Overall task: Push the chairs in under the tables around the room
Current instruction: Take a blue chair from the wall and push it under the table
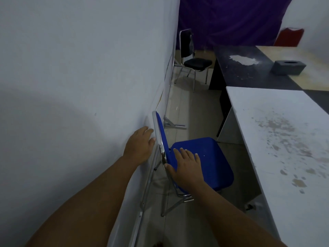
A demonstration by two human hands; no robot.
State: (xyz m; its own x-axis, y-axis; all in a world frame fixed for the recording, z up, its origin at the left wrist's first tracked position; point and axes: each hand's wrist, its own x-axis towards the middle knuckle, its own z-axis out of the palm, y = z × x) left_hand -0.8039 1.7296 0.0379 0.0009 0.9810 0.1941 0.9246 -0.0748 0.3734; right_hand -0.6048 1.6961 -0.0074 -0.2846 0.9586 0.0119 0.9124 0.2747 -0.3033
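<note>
A blue padded chair (211,163) with a chrome frame stands between a white partition on the left and a stained white table (277,139) on the right, its seat facing the table. My left hand (140,145) is behind the backrest's chrome edge, fingers straight, close to the frame. My right hand (187,166) lies over the front of the backrest, fingers spread and straight, thumb at the chrome edge. Farther back a black chair (194,57) stands beside a dark table (249,73).
The white partition (89,86) fills the left side, its metal foot (174,123) on the floor past the blue chair. A grey tissue box (288,67) sits on the far tables. A red chair back (288,39) shows at the far right.
</note>
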